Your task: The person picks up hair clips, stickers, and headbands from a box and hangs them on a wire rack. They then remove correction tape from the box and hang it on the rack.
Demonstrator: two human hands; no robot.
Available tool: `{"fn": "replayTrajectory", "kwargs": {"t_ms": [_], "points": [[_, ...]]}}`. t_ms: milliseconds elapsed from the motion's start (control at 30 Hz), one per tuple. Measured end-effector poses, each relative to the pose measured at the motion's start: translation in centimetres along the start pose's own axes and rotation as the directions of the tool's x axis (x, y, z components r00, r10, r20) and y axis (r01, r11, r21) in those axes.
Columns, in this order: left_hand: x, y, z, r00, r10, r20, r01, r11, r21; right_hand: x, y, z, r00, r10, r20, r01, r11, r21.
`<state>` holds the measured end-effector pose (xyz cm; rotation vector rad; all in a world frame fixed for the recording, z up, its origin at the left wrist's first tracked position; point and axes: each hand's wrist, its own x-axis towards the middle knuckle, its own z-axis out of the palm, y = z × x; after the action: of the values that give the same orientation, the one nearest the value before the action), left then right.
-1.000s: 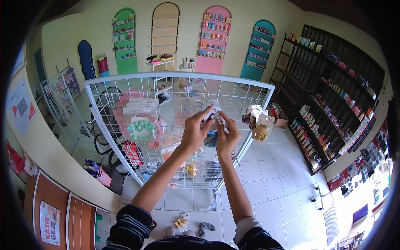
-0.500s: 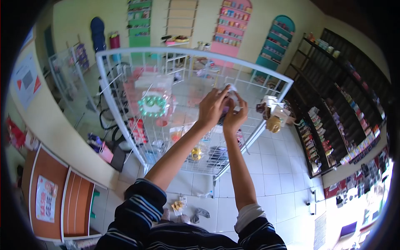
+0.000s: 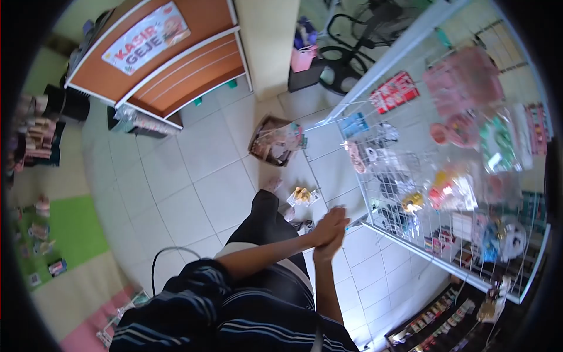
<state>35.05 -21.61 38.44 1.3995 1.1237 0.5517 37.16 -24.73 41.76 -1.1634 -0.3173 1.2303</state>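
My left hand [image 3: 326, 227] and my right hand [image 3: 326, 249] are pressed together in front of my lower body. Their fingers are closed against each other and blurred at the tips; anything between the palms is hidden. Just beyond them, a small clear packet with yellow pieces [image 3: 302, 196] lies on the floor tiles by my feet. To the right of my hands stands the white wire rack [image 3: 410, 256], hung with plastic-wrapped accessories. Among these are a green beaded item [image 3: 498, 144], a yellow item [image 3: 412, 202] and a pink bag [image 3: 463, 82].
An open cardboard box [image 3: 255, 146] with wrapped goods sits on the floor ahead. Behind it are a wall corner [image 3: 264, 53] and a brown counter [image 3: 193, 73] with a sign. A black cable [image 3: 155, 267] loops at my left. Dark shelves [image 3: 425, 320] stand at lower right.
My view has swung left and down from the rack to the floor. My hands have left the rack and come together low, near my body. The wrapped thing they held is no longer visible in them.
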Motion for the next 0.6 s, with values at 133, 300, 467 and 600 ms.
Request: {"fn": "replayTrajectory", "kwargs": {"t_ms": [133,300,467,600], "points": [[-1.7,-9.7,-0.7,0.976,0.196,-0.096,-0.01,0.48,0.877,3.6,7.7,0.1,0.927,0.376,0.002,-0.374,0.922,-0.094],[2.4,-15.8,-10.8,0.789,-0.596,-0.148,0.485,0.752,-0.447,5.6,16.7,5.0,0.793,0.609,0.017,-0.609,0.793,0.028],[4.5,-28.8,-14.1,0.775,-0.557,-0.298,0.442,0.815,-0.375,14.1,30.5,5.5,0.752,0.643,-0.144,-0.658,0.724,-0.205],[4.5,-38.2,-18.5,0.81,-0.466,-0.355,0.462,0.881,-0.103,23.3,40.7,5.8,0.767,0.614,-0.186,-0.572,0.523,-0.632]]}}
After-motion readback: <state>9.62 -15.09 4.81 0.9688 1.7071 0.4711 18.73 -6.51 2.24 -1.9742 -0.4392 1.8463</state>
